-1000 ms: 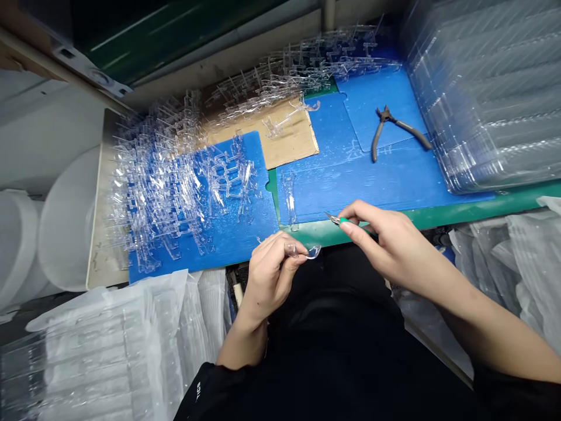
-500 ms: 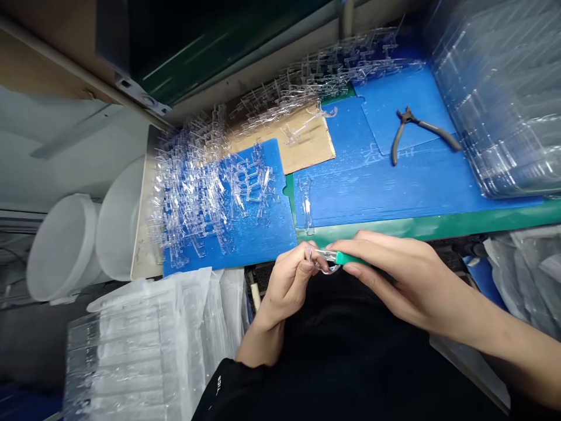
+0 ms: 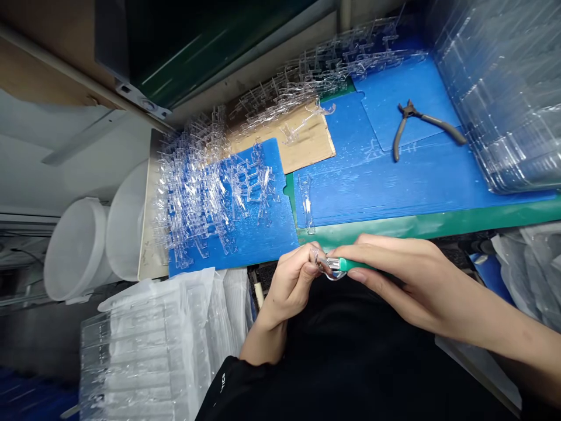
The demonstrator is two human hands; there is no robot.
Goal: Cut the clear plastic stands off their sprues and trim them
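Note:
Low in front of my body, my left hand (image 3: pixel 294 279) pinches a small clear plastic piece (image 3: pixel 336 276), much of it hidden by the fingers. My right hand (image 3: pixel 401 272) grips a green utility knife (image 3: pixel 350 265), its metal end against the clear piece. Just beyond the hands, a single clear plastic part (image 3: pixel 308 204) lies on a blue sheet (image 3: pixel 350 204). Pliers with dark handles (image 3: pixel 408 111), jaws pointing away from me, rest farther back on the blue sheets.
Many clear plastic parts (image 3: pixel 205 187) are heaped at the left, and more (image 3: pixel 302 76) line the back around a cardboard piece (image 3: pixel 307 143). Stacked clear trays (image 3: pixel 512 117) stand at the right. White bags (image 3: pixel 175 327) and white buckets (image 3: pixel 72 245) are at the lower left.
The metal end of the knife and both hands have shifted slightly right in view, still together at the clear piece. The whole view has turned a little.

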